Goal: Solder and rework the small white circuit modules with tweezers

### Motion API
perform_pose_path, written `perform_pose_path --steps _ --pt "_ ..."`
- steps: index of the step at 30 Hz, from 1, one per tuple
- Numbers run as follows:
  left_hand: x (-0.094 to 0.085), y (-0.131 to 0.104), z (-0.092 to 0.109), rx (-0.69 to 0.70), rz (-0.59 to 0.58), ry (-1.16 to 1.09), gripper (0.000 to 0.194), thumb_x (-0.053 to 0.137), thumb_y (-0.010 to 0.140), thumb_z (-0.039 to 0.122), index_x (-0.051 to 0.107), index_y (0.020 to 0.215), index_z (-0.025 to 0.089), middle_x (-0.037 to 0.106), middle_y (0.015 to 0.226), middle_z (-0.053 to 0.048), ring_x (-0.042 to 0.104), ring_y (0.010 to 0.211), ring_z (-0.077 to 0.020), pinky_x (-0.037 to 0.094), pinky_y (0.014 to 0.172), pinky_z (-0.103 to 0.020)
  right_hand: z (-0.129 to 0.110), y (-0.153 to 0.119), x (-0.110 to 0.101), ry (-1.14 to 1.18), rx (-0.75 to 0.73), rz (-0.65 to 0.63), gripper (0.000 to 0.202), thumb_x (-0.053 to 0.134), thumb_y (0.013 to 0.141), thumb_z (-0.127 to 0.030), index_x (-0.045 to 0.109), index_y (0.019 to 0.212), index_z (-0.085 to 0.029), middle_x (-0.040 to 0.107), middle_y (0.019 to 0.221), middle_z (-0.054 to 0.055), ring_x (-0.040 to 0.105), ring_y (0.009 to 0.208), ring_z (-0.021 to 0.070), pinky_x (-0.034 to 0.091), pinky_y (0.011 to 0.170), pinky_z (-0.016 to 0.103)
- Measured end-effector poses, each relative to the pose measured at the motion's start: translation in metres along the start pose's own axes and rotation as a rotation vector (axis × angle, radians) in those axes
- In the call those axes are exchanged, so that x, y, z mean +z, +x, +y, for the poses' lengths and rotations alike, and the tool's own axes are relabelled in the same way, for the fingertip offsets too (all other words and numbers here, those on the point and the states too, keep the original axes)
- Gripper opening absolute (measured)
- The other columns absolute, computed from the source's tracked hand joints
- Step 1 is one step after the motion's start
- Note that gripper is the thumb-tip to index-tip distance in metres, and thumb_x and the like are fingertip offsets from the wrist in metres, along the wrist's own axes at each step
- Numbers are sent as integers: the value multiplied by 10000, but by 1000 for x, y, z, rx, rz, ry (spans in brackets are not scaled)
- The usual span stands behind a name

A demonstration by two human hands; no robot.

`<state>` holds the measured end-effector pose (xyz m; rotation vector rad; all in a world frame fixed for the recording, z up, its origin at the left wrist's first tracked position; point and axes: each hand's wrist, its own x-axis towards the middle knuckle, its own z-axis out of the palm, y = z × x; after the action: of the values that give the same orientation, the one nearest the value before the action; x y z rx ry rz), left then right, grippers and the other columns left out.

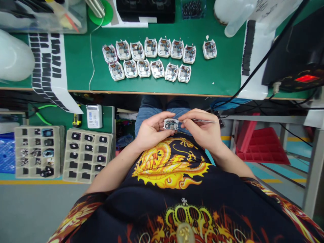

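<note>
Over my lap, my left hand (155,130) grips a small white watch case (171,124) by its left side, thumb below and fingers above. The case's open face shows a circuit board. My right hand (201,128) pinches a thin metal tool (206,120), which lies nearly level with its tip at the right edge of the case. On the green bench (152,85) beyond, several similar open cases (157,69) sit in two rows. One more case (209,49) stands apart to their right.
Two compartment trays (87,156) (37,152) with small black parts are at the lower left, near a white box (94,116). Strips of black pieces (47,67) hang over the bench's left edge. A black device (298,54) and cables are at right, above red bins (263,145).
</note>
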<state>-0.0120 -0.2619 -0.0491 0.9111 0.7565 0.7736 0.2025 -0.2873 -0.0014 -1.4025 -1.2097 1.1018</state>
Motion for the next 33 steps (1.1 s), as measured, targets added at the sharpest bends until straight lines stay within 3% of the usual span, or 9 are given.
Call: perform_pose_path --steps 10,18,22,26,29,33 --pt "-7 -4 -13 1 15 214 557 958 861 218 787 1390 196 875 1140 -73 855 903 -180 720 904 -295 12 -2 4 -15 20 -3 227 721 934 -147 901 925 -285 839 939 16 800 875 172 621 707 291" --pt "-14 -3 -14 177 -4 635 473 824 916 154 822 1383 227 866 1209 -63 802 940 -169 664 881 -279 23 -5 10 -86 -24 16 213 710 944 -169 895 937 -274 850 950 19 789 858 165 615 719 303" --pt "-13 -2 -15 136 21 565 460 854 913 183 831 1371 224 865 1206 -71 799 936 -174 661 888 -286 30 -7 16 -80 -76 60 223 688 977 -182 891 951 -269 848 941 22 784 842 161 626 715 306" --pt "-6 0 -12 42 88 278 560 938 866 199 790 1406 216 866 1164 -69 832 988 -190 681 928 -293 28 -7 17 -121 -207 83 195 712 998 -195 885 973 -282 860 943 25 793 857 172 660 805 350" --pt "-2 1 -5 35 52 85 651 1004 826 193 749 1424 227 858 1219 -75 849 1044 -197 693 962 -293 20 -6 13 -147 -284 92 193 722 1012 -193 887 1006 -293 873 967 24 804 878 177 676 829 360" --pt "0 3 6 20 27 -107 489 918 978 381 753 1408 215 866 1175 -99 868 948 -229 735 836 -337 10 -9 6 -143 -339 72 217 724 1023 -172 895 1074 -296 870 1011 37 819 913 185 694 853 371"
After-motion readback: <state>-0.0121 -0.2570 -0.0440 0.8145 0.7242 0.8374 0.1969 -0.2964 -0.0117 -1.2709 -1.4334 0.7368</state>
